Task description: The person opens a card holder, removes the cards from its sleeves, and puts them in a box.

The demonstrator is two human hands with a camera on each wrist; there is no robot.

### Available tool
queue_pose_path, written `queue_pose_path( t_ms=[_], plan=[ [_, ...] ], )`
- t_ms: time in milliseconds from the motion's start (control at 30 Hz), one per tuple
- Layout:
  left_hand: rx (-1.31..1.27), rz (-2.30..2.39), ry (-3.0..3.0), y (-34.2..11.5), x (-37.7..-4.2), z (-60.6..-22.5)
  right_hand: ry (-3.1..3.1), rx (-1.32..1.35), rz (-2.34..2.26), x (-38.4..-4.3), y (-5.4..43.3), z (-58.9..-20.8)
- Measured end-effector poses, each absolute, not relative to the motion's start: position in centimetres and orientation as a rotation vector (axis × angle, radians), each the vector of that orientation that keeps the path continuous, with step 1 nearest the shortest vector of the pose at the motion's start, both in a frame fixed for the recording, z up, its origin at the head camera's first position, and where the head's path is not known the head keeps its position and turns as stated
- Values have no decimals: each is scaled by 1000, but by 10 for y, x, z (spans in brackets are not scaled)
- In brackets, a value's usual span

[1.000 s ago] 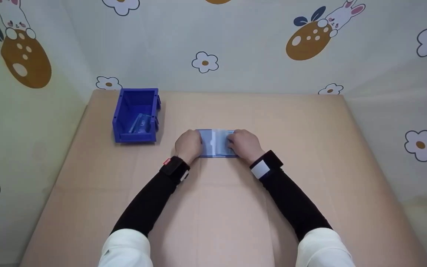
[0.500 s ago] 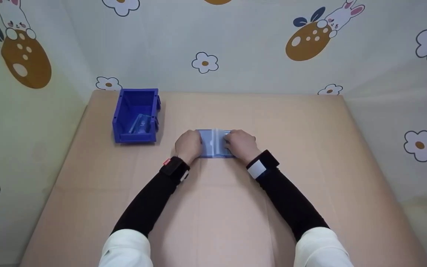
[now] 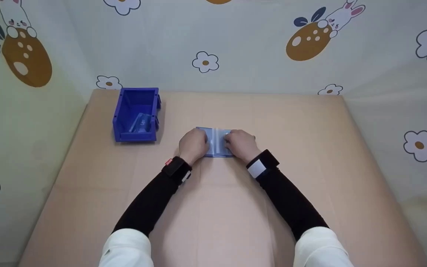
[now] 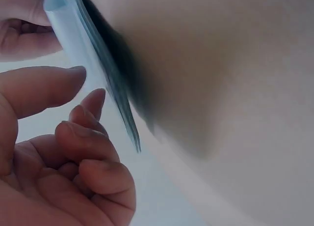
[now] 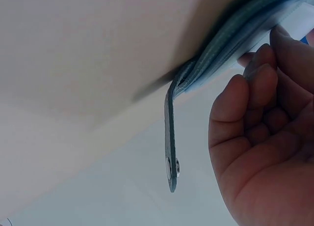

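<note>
Fingers (image 5: 230,105) of the right hand (image 3: 242,144) are curled, thumb and index pinching the pale inner leaf of a blue wallet (image 3: 217,146). Left hand (image 3: 192,145) reaches its left part, thumb and fingertips visibly apart; whether they grip it cannot be told. Wallet lies open between both hands, around mid-table; a strap (image 5: 170,132) with a metal snap (image 5: 169,168) projects from it. Far left on the brown table (image 3: 232,207), a blue bin (image 3: 135,137) holds blue packets (image 3: 142,123); beyond the far edge rises a flower-printed wall (image 3: 169,37)
</note>
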State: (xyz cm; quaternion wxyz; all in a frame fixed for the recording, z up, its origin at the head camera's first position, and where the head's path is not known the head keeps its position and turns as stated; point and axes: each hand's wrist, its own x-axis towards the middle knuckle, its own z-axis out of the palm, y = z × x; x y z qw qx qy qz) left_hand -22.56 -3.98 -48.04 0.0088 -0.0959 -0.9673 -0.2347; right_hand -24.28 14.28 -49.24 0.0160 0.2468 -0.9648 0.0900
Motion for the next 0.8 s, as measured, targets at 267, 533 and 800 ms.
queue_pose_path(
  t_ms=[267, 533, 800],
  plan=[
    [-597, -811, -2993, -24, -216, -480, -2983, 761, 330, -242, 143, -493],
    [-719, -750, -2965, -19, -215, -489, -2979, 736, 364, -242, 145, -494],
    [-786, -702, -2922, -17, -214, -488, -2998, 718, 372, -240, 147, -492]
  ],
)
